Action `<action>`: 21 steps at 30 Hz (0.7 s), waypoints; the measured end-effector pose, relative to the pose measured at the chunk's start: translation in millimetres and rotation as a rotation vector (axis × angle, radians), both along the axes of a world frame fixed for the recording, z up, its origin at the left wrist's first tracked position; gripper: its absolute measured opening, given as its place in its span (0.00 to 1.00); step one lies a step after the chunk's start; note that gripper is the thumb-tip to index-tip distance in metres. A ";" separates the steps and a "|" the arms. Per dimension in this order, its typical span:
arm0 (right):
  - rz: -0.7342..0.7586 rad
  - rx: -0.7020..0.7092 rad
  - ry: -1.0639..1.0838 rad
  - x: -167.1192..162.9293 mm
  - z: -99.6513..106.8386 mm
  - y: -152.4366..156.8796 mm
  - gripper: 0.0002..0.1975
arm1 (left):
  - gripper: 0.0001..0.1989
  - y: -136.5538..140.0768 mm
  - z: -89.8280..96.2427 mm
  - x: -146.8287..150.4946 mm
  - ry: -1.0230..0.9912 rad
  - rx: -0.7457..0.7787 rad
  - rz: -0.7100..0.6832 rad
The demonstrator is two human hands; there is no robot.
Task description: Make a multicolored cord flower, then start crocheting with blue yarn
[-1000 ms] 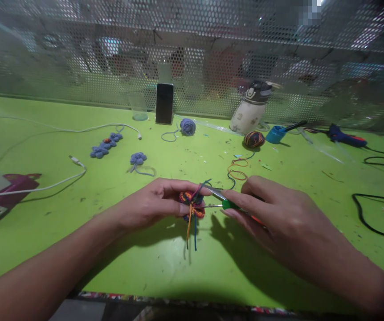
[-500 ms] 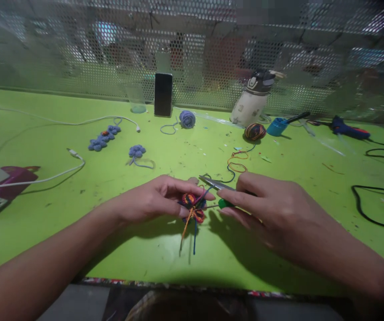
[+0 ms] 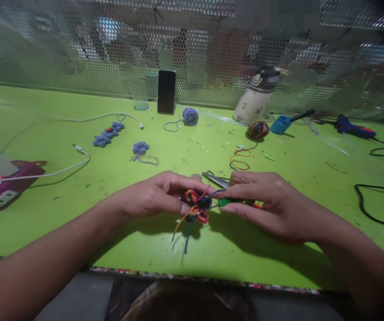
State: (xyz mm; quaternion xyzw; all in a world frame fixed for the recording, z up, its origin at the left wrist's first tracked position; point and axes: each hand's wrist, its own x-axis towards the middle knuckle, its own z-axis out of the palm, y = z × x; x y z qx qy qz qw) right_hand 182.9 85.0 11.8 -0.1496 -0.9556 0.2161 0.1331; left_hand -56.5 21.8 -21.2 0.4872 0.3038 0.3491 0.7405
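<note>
Left of the multicoloured yarn flower (image 3: 198, 210), pinching its edge with the left hand (image 3: 158, 195), thumb in front. Held between both hands. Right of the flower, clamping a green-handled tool (image 3: 226, 202) in the curled right hand (image 3: 274, 203), aimed leftward at it.

My left grip (image 3: 155, 196) covers the near side of the yarn flower (image 3: 202, 217), and the tip of my green-handled tool (image 3: 227, 202) is lost in its middle. My right grip (image 3: 275, 203) hides the rear of a pointed metal blade (image 3: 216, 180); the orange bit (image 3: 257, 205) at my fingers is too small to name. The left edge crops the purple power strip (image 3: 25, 171), the right edge a black cable (image 3: 360, 206). Shapes behind the perforated panel (image 3: 205, 91) are blurred.
</note>
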 end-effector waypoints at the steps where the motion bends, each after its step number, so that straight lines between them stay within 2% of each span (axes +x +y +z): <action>1: 0.018 -0.020 0.010 -1.1 -0.8 -0.4 0.12 | 0.20 -0.4 1.2 0.3 -0.009 0.004 0.003; 4: 0.040 -0.058 0.018 -3.0 -1.8 -1.1 0.12 | 0.21 -1.1 6.1 1.8 -0.009 0.011 0.023; 8: -0.012 -0.033 0.036 -0.9 1.1 1.4 0.10 | 0.22 0.8 9.5 3.3 0.009 -0.015 0.061; 12: -0.172 -0.053 0.131 0.1 4.4 2.0 0.09 | 0.22 6.0 7.2 3.9 0.095 -0.034 0.108; 17: -0.486 -0.275 0.184 -11.1 2.7 -9.0 0.13 | 0.22 10.1 2.0 6.6 0.150 -0.053 0.162; 19: -0.515 -0.344 0.168 -17.7 0.2 -14.1 0.13 | 0.19 10.3 -0.6 8.1 0.166 -0.068 0.186; 21: -0.475 -0.396 0.138 -23.4 -3.0 -17.9 0.13 | 0.15 10.2 -3.0 9.9 0.157 -0.084 0.214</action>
